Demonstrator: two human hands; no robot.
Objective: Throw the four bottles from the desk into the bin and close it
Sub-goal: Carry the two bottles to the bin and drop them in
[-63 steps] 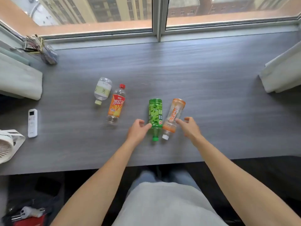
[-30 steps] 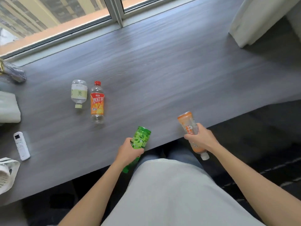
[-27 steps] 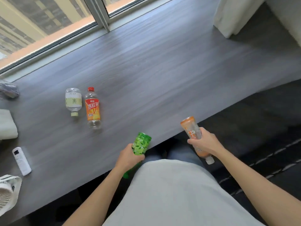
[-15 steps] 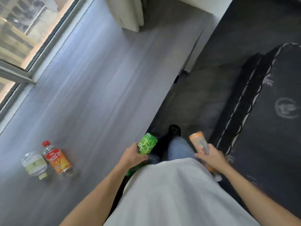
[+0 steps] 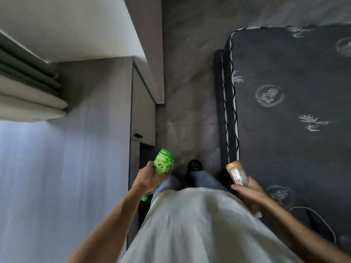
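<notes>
Green bottle (image 5: 163,162) gripped in left hand (image 5: 147,179), orange bottle (image 5: 237,173) in right hand (image 5: 249,192), beside worktop (image 5: 62,168).

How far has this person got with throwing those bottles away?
Nothing looks binned yet, and no bin is in view. In hand: the left hand grips the green bottle, the right hand grips the orange bottle, both carried beside the desk edge. Left: dropping these two in, dealing with the remaining bottles, and closing the bin.

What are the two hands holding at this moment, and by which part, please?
Left hand: green bottle, around its middle. Right hand: orange bottle, around its lower body.
</notes>
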